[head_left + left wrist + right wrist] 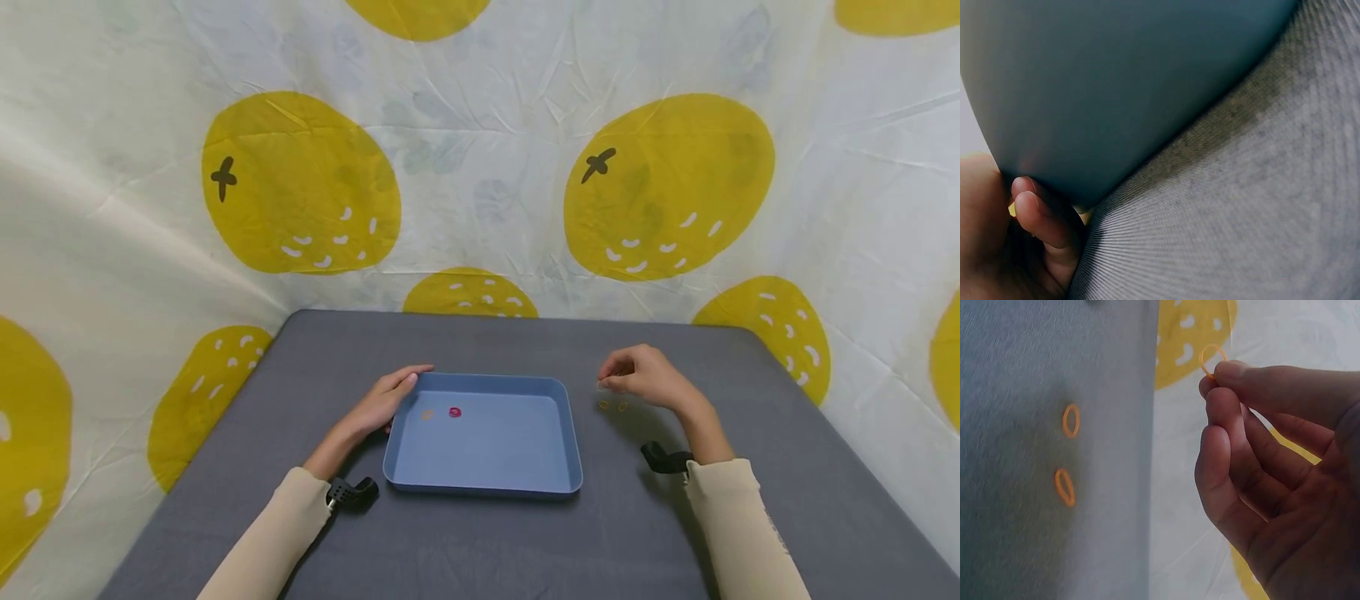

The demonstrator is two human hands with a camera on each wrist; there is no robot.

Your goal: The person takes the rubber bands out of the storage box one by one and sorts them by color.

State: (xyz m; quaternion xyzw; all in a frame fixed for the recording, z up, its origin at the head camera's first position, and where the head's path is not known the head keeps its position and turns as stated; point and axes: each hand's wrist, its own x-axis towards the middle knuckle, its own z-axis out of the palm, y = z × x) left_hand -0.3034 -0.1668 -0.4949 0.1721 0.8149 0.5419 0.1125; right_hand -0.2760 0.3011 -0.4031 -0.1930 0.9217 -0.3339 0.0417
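A blue rectangular tray [487,450] lies on the table. My left hand [382,404] holds it at its far left corner; in the left wrist view, curled fingers [1041,219] lie against the outer wall. In the tray are an orange rubber band [427,414] and a red one [455,412]. To the right of the tray, my right hand [651,377] is raised above the table. Its thumb and forefinger pinch a small orange rubber band [1202,361], the loop sticking up. Two more orange rubber bands [1071,420] [1065,487] lie on the cloth below that hand.
A grey cloth [480,550] covers the table. White fabric with yellow fruit prints [667,187] hangs behind it and at both sides. Each wrist wears a black camera mount [663,458].
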